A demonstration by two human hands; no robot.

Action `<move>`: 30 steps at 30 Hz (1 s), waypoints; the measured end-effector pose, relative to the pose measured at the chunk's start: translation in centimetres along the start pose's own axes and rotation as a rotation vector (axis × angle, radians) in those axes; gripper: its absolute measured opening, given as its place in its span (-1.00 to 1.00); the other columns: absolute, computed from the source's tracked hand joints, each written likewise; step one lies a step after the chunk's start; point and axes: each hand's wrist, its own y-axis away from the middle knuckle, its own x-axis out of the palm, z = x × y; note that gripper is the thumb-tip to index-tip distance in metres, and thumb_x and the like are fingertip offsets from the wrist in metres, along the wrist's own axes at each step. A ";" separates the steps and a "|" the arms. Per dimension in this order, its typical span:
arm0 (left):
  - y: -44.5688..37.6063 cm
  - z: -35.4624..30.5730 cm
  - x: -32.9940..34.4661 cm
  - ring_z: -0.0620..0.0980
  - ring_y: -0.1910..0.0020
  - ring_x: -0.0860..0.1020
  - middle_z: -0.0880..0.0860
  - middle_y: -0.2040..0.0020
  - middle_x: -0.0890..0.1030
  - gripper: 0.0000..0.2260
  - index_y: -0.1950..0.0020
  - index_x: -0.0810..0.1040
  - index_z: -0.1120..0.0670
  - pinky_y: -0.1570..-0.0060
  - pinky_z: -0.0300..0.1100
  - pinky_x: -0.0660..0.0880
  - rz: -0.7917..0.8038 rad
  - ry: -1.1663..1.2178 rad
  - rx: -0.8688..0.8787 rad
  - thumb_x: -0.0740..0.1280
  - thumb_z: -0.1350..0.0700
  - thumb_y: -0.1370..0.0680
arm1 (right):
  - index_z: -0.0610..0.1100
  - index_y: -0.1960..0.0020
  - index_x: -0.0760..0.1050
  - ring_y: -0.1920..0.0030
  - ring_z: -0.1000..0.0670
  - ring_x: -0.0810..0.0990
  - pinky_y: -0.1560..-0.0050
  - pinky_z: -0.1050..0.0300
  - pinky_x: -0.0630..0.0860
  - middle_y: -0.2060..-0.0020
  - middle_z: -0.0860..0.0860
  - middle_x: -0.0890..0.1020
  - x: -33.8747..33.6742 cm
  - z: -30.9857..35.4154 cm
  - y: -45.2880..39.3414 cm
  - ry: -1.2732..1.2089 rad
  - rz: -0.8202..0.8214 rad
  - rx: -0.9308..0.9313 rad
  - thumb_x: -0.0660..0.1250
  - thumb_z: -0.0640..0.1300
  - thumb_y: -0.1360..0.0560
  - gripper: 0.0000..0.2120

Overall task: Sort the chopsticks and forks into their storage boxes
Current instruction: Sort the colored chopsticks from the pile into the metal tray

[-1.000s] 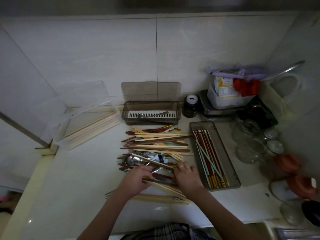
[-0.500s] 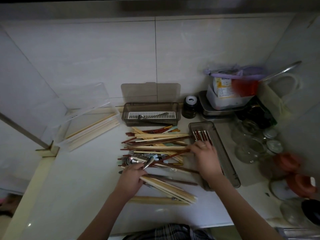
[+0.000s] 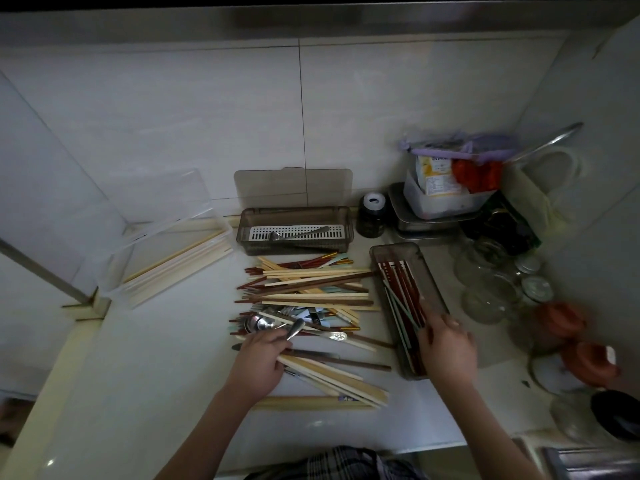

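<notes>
A mixed pile of pale, brown and dark red chopsticks (image 3: 311,289) lies mid-counter, with forks and spoons (image 3: 273,317) tangled at its near side. My left hand (image 3: 258,362) grips a bundle of pale chopsticks (image 3: 332,379) at the pile's near edge, a spoon handle by its fingertips. My right hand (image 3: 446,348), blurred, is over the near end of the grey tray (image 3: 394,248), fingers closed on dark red chopsticks (image 3: 405,289) lying in it. A brown box (image 3: 298,211) holds a spoon on a white grid. A clear box (image 3: 156,216) at left holds pale chopsticks.
Glass jars (image 3: 491,292) and orange lids (image 3: 561,320) crowd the counter right of the tray. A black jar (image 3: 371,216), a metal container and a plastic tub (image 3: 443,199) stand at the back right. Walls close in behind and on both sides.
My right hand carried a dark red chopstick from the pile to the grey tray, then slid toward the tray's near end. My left hand stayed on the pale chopsticks.
</notes>
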 end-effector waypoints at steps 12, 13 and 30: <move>0.1 -0.6 1.0 0.08 -0.23 0.48 0.03 -0.23 0.56 -0.45 -0.27 0.52 -0.03 -0.23 -0.06 0.37 -0.025 0.038 0.074 0.20 0.44 -0.39 | 0.09 -0.44 0.16 -0.19 -0.07 0.50 -0.24 -0.02 0.30 -0.16 -0.03 0.57 0.5 0.4 0.3 0.133 0.165 0.061 0.19 -0.15 -0.51 -0.47; 0.1 -0.7 0.9 0.07 -0.22 0.48 0.02 -0.24 0.56 -0.45 -0.29 0.49 -0.04 -0.22 -0.07 0.39 -0.023 0.036 0.070 0.19 0.43 -0.41 | 0.09 -0.42 0.20 -0.19 -0.06 0.49 -0.24 -0.03 0.29 -0.15 -0.02 0.57 0.6 0.3 0.2 0.135 0.180 0.060 0.20 -0.15 -0.50 -0.49; -3.0 -1.5 -0.1 -0.06 -0.51 0.07 -0.04 -0.52 0.16 -0.44 -0.51 0.15 0.01 -0.48 -0.05 0.04 0.101 -0.073 0.098 0.19 0.26 -0.53 | 0.09 -0.48 0.21 -0.38 -0.04 0.36 -0.30 0.02 0.39 -0.43 0.02 0.33 0.1 0.9 -1.1 0.073 0.502 -0.169 0.06 -0.13 -0.61 -0.56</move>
